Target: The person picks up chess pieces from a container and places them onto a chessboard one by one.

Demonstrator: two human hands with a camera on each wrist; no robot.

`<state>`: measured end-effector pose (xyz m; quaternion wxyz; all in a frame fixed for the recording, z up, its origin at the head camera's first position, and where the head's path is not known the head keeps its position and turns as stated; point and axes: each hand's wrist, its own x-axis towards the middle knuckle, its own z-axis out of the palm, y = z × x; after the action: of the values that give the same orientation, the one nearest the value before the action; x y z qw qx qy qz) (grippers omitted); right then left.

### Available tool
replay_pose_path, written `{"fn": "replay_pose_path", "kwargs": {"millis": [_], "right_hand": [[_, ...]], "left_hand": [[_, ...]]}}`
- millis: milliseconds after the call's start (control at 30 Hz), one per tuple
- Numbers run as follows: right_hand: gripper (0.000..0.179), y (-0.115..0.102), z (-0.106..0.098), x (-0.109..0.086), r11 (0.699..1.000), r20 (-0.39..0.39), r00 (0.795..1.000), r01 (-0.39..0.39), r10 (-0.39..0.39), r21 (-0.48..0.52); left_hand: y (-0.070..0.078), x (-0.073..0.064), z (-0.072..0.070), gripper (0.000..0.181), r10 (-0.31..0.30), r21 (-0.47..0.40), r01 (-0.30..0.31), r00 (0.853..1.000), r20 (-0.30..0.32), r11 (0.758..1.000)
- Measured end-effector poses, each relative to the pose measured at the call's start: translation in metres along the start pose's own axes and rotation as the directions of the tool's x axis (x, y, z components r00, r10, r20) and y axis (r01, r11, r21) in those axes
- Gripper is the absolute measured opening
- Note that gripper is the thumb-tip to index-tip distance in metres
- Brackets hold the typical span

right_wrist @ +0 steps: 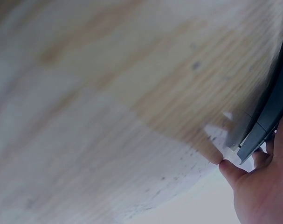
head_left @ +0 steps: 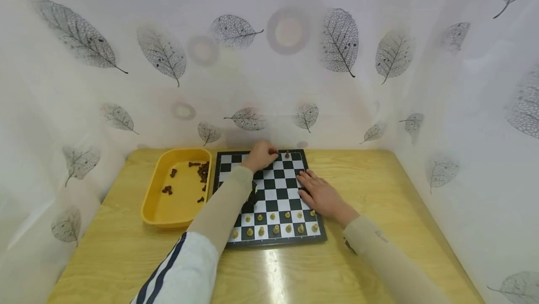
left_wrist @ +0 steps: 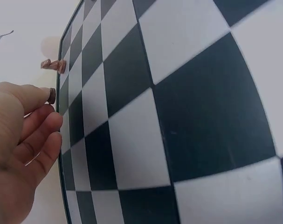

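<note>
Backdrop (head_left: 286, 84), pale and printed with grey, veined leaves, is rising behind the chessboard (head_left: 270, 195) and to both sides of it. Underneath the chessboard, a light wooden table (head_left: 358, 163) is spreading out, with a bright streak of light shining on it just in front of the board. The chessboard itself is lying flat, its dark rim framing black and white squares. Two beige sleeves are reaching in from the near side: the left sleeve (head_left: 227, 196) is crossing over the board, and the right sleeve (head_left: 379, 243) is coming up on its right. Just left of the chessboard, a yellow tray (head_left: 177, 210) is sitting, and dark red chess pieces (head_left: 204, 172) are lying loose in it.

At the far edge of the chessboard, the left hand (head_left: 258, 155) is pinching a small dark red piece (left_wrist: 51, 96) at the tips of thumb and finger, while its other fingers are curving loosely. Over the board's right edge, the right hand (head_left: 324, 196) is resting, its fingers stretched out and gripping no piece. Another dark red piece (head_left: 287, 154) is standing on the board's far row, just right of the left hand. Yellow pieces (head_left: 276, 229) are standing in two rows along the board's near edge, the left sleeve reaching across beside them.
</note>
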<state>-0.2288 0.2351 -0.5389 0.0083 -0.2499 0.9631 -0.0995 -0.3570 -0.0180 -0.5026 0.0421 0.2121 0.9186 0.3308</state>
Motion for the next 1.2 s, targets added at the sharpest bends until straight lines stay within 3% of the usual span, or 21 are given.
{"fn": "replay_pose_path", "kwargs": {"millis": [333, 767, 1200], "right_hand": [[0.061, 0.001, -0.002, -0.001, 1.000, -0.013, 1.000, 0.015, -0.015, -0.004], [0.061, 0.000, -0.003, 0.000, 1.000, -0.022, 0.999, 0.024, -0.024, 0.006], [0.061, 0.003, 0.001, 0.000, 1.000, -0.014, 1.000, 0.016, -0.016, -0.007]], "left_hand": [[0.006, 0.004, 0.001, 0.024, -0.047, -0.014, 0.047, 0.998, 0.030, 0.999], [0.007, 0.011, 0.004, 0.023, -0.062, 0.029, 0.060, 0.996, 0.062, 0.998], [0.010, 0.005, 0.003, 0.024, -0.062, 0.027, 0.061, 0.997, 0.047, 0.998]]}}
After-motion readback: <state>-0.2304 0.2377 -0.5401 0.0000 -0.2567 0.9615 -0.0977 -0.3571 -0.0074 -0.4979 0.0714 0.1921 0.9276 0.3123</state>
